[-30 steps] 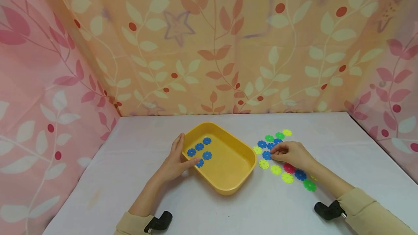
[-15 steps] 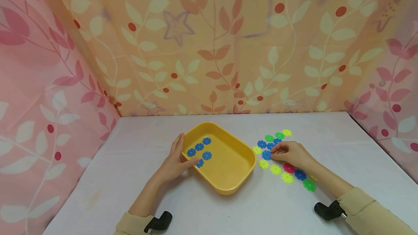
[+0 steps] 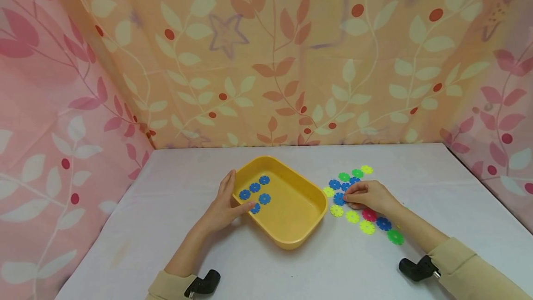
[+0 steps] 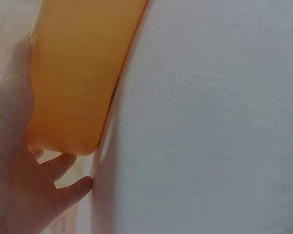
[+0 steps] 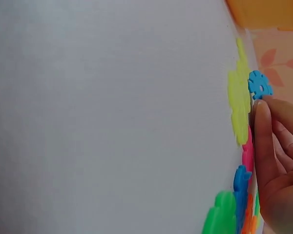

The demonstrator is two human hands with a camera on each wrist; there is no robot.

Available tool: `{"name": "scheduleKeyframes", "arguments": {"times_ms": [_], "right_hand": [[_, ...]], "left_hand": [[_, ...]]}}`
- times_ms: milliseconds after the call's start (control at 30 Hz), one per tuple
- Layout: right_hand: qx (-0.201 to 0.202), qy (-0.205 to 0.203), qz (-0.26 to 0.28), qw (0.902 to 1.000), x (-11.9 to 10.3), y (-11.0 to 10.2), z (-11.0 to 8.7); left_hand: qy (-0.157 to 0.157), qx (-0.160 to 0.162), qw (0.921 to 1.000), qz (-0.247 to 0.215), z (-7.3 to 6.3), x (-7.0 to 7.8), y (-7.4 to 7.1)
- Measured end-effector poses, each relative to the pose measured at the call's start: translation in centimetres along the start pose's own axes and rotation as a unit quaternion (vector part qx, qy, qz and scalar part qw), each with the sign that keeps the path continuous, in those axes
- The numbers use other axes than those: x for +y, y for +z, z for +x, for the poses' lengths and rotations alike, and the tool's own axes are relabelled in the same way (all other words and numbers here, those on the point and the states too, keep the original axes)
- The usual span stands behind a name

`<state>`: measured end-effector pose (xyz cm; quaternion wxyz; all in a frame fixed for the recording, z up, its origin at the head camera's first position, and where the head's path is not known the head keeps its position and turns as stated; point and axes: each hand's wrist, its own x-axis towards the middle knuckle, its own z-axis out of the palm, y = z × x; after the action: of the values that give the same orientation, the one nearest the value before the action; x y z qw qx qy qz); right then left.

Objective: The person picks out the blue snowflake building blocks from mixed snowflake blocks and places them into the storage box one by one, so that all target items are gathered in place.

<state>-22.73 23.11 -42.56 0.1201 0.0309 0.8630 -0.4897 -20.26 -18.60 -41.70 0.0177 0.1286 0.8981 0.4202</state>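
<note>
In the head view my left hand grips the near left side of a yellow plastic basin, thumb over the rim and fingers along the outside. The left wrist view shows the same basin from its outer wall. Several blue notched discs lie inside it, on the left. Right of the basin, my right hand pinches a blue notched disc between thumb and fingertips. In the right wrist view that blue disc stands tilted up above the fingertips.
Around my right hand lie several more notched discs: yellow, green, red and blue. Some are partly hidden under the hand and forearm. A white-covered table carries everything, with patterned curtains behind and at the sides.
The pinched blue disc has shifted slightly left and tilted as my right fingertips moved on it. My left hand and the basin have stayed put.
</note>
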Motion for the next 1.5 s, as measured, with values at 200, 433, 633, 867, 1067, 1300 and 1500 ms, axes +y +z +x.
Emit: {"name": "scheduleKeyframes", "arguments": {"times_ms": [200, 433, 633, 867, 1067, 1300, 1500], "right_hand": [[-0.011, 0.005, 0.044, 0.9990, -0.4, -0.1, -0.1], [-0.008, -0.023, 0.097, 0.9950, -3.8, -0.6, -0.5], [-0.049, -0.050, 0.164, 0.9840, -8.4, 1.5, -0.8], [-0.123, -0.020, 0.221, 0.9672, -12.5, 6.9, -0.5], [-0.136, -0.005, 0.161, 0.9776, -12.8, 10.6, 0.4], [-0.101, -0.023, 0.052, 0.9932, -11.8, 12.4, 1.0], [-0.060, -0.055, -0.041, 0.9958, -11.5, 13.0, 1.1]], "left_hand": [[0.001, -0.003, 1.0000, -0.003, 0.0, 0.0, 0.0], [0.007, -0.002, 1.0000, -0.005, 0.0, 0.0, 0.0], [0.012, 0.001, 0.9999, -0.004, -0.1, 0.0, -0.2], [0.013, 0.003, 0.9999, -0.007, -0.1, 0.1, -0.2], [0.009, 0.002, 0.9999, -0.010, -0.1, 0.1, 0.1], [0.009, 0.005, 0.9999, -0.004, -0.2, 0.1, 0.1], [0.003, 0.002, 1.0000, -0.006, -0.1, 0.1, 0.1]]}}
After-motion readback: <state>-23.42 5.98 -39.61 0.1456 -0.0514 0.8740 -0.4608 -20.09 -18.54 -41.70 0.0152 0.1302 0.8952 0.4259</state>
